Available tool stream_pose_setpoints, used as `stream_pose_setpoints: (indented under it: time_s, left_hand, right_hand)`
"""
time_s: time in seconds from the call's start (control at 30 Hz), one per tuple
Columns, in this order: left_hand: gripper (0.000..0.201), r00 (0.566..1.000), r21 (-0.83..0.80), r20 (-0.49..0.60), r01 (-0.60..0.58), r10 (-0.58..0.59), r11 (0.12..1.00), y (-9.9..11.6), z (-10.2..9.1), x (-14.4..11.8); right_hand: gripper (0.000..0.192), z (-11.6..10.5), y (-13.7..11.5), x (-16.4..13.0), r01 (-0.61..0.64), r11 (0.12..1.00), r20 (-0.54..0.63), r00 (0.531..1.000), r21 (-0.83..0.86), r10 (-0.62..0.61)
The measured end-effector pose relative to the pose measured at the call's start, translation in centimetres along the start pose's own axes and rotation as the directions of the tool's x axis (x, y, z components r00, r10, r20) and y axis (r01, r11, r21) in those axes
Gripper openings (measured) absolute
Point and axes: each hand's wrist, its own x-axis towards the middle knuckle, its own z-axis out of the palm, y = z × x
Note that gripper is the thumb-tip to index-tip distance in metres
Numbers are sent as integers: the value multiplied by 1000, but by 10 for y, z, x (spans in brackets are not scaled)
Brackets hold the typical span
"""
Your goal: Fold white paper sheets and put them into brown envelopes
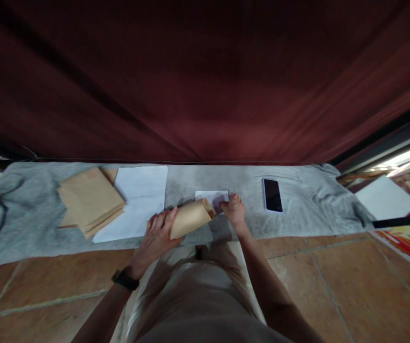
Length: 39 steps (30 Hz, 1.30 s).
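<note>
I see a brown envelope [189, 218], bowed open w/ its mouth to the right, lifted a bit above the grey cloth. Just beside the mouth lies a small white folded paper [210, 196], flat, approx. in the cloth's middle.

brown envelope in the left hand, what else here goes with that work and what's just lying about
In hand:
- left hand gripping bowed brown paper envelope
- right hand on small folded white sheet

Lying about:
- stack of brown envelopes
- large white paper sheet
- black smartphone
</note>
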Motion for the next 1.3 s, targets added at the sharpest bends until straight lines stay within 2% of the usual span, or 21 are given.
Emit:
stream_pose_setpoints:
  time_s: [0.17, 0.33, 0.43, 0.5, 0.57, 0.63, 0.7, 0.8, 0.93, 1.13, 1.3]
  left_hand:
    - [104, 1000, 21, -11, 3, -3, 1000, 0, -2, -5]
    - [104, 1000, 19, -9, 3, -3, 1000, -1, -3, -8]
    - [105, 1000, 9, -11, 10, -10, 1000, -2, -3, -8]
    - [107, 1000, 14, -5, 10, -10, 1000, -2, -2, -8]
    - [108, 1000, 24, 1, 13, -13, 1000, -2, -2, -8]
    - [108, 1000, 33, 3, 15, -15, 999, -2, -1, -8]
    - [109, 1000, 39, -2, 13, -13, 999, -1, 0, -7]
    - [109, 1000, 40, -6, 7, -7, 999, 0, 1, -5]
    - [107, 1000, 58, -10, -3, 4, 998, 0, 2, -5]
    - [107, 999, 67, -6, -31, 31, 997, 0, 1, -4]
    - [107, 998, 85, -4, -64, 64, 994, 1, -2, -3]
  right_hand:
    - [31, 1, -2, 0, -68, 997, 22, 998, 34, 67]
    - [13, 4, 13, -2, 66, 959, -46, 997, 276, -56]
    - [19, 0, 29, -3, 114, 904, -78, 993, 411, -90]
    - [27, -7, 41, -6, 139, 850, -105, 990, 508, -98]
    - [35, -15, 52, -10, 150, 732, -136, 988, 665, -78]
    - [40, -23, 62, -16, 125, 603, -135, 990, 788, -30]
    - [42, -31, 67, -24, 84, 546, -111, 994, 834, 17]
    - [42, -39, 69, -35, 73, 554, -97, 995, 829, 14]
    - [40, -47, 67, -41, 132, 605, -58, 988, 785, -140]
    - [37, -65, 76, -33, 124, 662, 83, 959, 739, -272]
    - [34, -76, 80, -22, 99, 706, 158, 944, 701, -290]
